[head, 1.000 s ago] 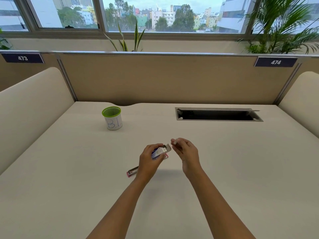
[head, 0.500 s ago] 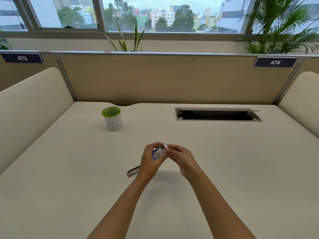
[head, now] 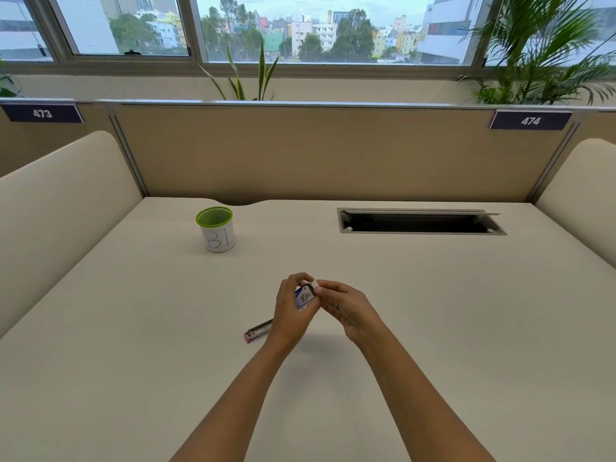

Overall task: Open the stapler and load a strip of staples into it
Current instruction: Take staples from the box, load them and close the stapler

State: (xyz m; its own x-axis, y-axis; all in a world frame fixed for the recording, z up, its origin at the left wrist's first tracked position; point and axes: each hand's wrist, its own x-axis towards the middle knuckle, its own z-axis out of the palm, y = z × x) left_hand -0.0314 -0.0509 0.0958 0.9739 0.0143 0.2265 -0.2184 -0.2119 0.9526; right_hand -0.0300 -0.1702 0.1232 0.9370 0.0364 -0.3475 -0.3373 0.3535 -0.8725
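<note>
A small pink and metal stapler (head: pixel 258 330) lies on the desk, partly hidden behind my left wrist. My left hand (head: pixel 290 308) holds a small blue and white staple box (head: pixel 304 297) just above the desk. My right hand (head: pixel 346 308) pinches the box's upper end with thumb and forefinger. Whether a strip of staples is between those fingers I cannot tell.
A white cup with a green rim (head: pixel 217 229) stands at the back left of the desk. A rectangular cable slot (head: pixel 420 221) is cut into the desk at the back right. Beige partitions close off the back and both sides.
My right hand moved left to the box and now touches its end. The box's tray, pulled out a second ago, no longer sticks out.
</note>
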